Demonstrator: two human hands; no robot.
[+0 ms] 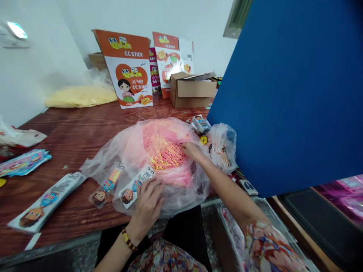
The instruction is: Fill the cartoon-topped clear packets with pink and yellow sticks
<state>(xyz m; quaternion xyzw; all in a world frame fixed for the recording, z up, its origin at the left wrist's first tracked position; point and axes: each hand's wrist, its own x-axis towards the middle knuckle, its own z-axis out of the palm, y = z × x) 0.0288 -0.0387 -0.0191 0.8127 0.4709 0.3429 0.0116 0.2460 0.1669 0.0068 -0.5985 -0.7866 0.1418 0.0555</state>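
A big clear plastic bag [124, 151] full of pink and yellow sticks [164, 151] lies on the brown table [76, 132]. My right hand [191, 150] reaches into the pile, fingers curled on the sticks. My left hand [149, 202] presses a long printed packet [135, 187] against the bag's near side, fingers bent over it. A second packet with sticks inside [106, 185] lies just left of it. A longer stack of empty packets [47, 202] rests at the table's front left.
Orange "CC STICK" display boxes [129, 68] and a cardboard carton [193, 90] stand at the back. A yellow bag [81, 96] lies far left. A blue panel [292, 90] blocks the right. Small packets [201, 124] and a smaller bag [225, 145] sit beside it.
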